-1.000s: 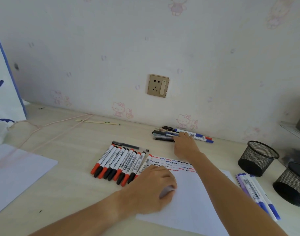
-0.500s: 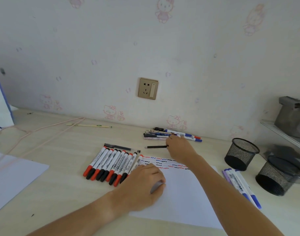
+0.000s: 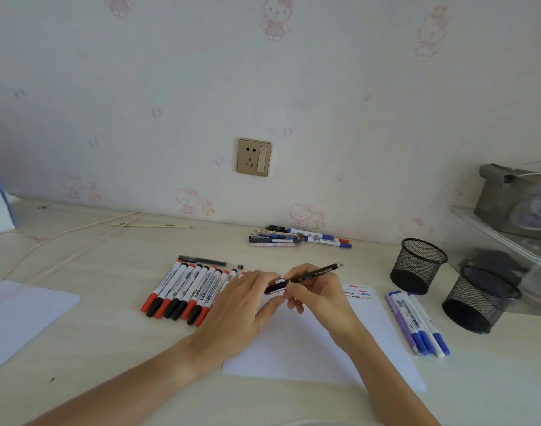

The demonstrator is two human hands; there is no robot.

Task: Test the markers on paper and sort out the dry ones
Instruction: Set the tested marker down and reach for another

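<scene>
My right hand grips a slim black pen over the top of the white test paper. My left hand meets it there and pinches the pen's dark cap end. Red, black and blue squiggles mark the paper's top edge. A row of red- and black-capped markers lies left of the paper. Several blue-capped markers lie to its right. A small pile of pens sits by the wall.
Two black mesh pen cups stand at the right, beside a glass shelf with a grey box. Another white sheet lies at the left. A black pen and a wooden stick lie farther back.
My right hand drew back from the pile by the wall with the black pen. My left hand lifted off the paper and took hold of the pen's cap end.
</scene>
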